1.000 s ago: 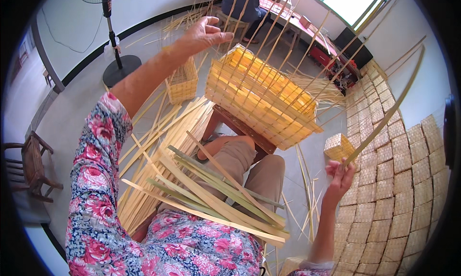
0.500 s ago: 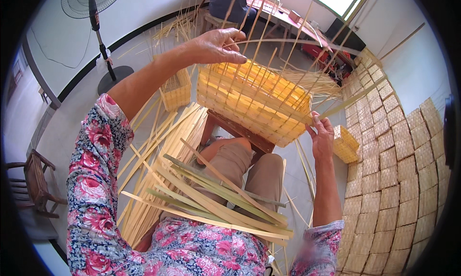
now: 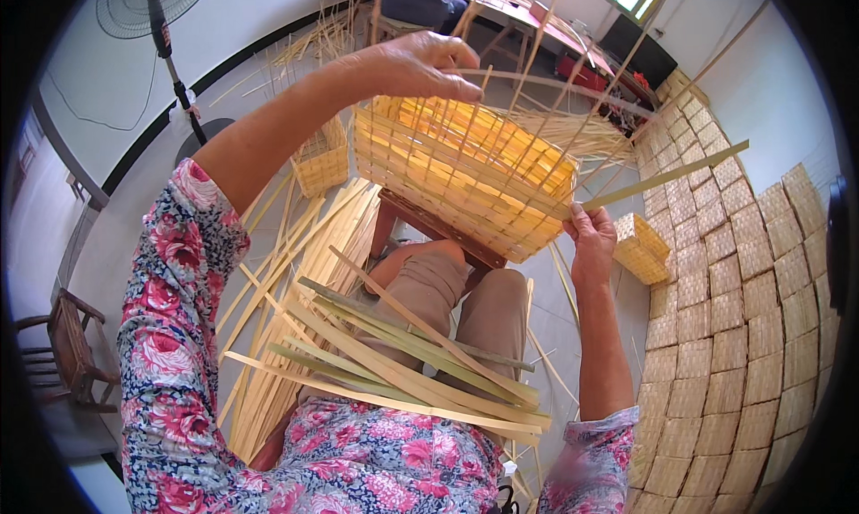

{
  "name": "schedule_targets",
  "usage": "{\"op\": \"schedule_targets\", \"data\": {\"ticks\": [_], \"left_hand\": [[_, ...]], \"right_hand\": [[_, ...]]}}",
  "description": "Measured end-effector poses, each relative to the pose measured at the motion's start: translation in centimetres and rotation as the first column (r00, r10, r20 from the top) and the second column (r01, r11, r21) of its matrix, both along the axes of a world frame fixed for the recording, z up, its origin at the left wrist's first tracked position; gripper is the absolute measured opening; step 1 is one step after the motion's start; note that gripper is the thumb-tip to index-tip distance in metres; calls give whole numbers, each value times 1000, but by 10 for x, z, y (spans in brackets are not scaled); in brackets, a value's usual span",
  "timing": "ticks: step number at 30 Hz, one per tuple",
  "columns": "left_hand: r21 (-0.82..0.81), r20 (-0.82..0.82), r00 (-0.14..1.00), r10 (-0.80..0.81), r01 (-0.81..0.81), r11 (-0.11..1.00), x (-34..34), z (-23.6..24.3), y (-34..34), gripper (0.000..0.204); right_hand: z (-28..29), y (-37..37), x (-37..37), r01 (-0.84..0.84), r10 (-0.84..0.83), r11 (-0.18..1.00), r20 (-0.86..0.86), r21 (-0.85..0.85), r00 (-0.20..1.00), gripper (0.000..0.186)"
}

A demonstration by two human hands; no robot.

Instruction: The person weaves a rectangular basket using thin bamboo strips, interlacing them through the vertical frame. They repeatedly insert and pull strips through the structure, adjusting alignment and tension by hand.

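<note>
A partly woven yellow bamboo basket (image 3: 461, 161) with long upright stakes sits tilted on a brown wooden stand (image 3: 429, 223) before my knees. My left hand (image 3: 420, 67) is above its left end among the stakes, fingers curved and apart from the thumb; a pale strip runs beside them. My right hand (image 3: 591, 232) pinches a greenish strip (image 3: 671, 178) at the basket's right corner, the strip sticking out to the right. Loose cream and green strips (image 3: 403, 371) lie across my lap, beside a long bundle of strips (image 3: 304, 308) at my left.
Smaller baskets stand left (image 3: 320, 161) and right (image 3: 640, 246). Many square woven pieces (image 3: 716, 353) line the right side. A standing fan (image 3: 157, 22) and wooden chair (image 3: 72, 344) are at left. A seated person (image 3: 407, 0) is at a pink table (image 3: 501, 4), strips scattered nearby.
My right hand has moved up and left to the basket's corner, bringing the strip down from steep to a low slant. My left hand has moved rightward among the stakes.
</note>
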State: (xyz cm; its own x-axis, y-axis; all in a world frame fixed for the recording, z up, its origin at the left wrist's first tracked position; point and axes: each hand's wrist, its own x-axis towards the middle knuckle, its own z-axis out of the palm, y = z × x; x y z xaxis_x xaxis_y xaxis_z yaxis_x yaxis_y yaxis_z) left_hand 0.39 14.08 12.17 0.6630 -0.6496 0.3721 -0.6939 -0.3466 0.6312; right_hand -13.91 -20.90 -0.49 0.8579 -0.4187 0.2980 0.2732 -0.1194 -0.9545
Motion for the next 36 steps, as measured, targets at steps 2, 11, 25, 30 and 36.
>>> {"op": "schedule_targets", "data": {"ticks": [2, 11, 25, 30, 36], "left_hand": [[91, -51, 993, -104, 108, 990, 1, 10, 7, 42], [149, -58, 997, -53, 61, 987, -16, 15, -27, 81], [244, -11, 975, -223, 219, 945, -39, 49, -90, 53], [174, -64, 949, -308, 314, 933, -41, 44, -93, 57], [9, -149, 755, -638, 647, 763, -51, 78, -87, 23]], "right_hand": [[1, 2, 1, 17, -17, 1000, 0, -5, 1000, 5], [-1, 14, -3, 43, -43, 999, 10, -21, 999, 8], [-8, 4, -5, 12, -12, 999, 4, -44, 1000, 4], [-1, 26, -3, 45, -45, 999, 34, -19, 998, 6], [-7, 16, 3, 17, -17, 1000, 20, -23, 1000, 4]]}}
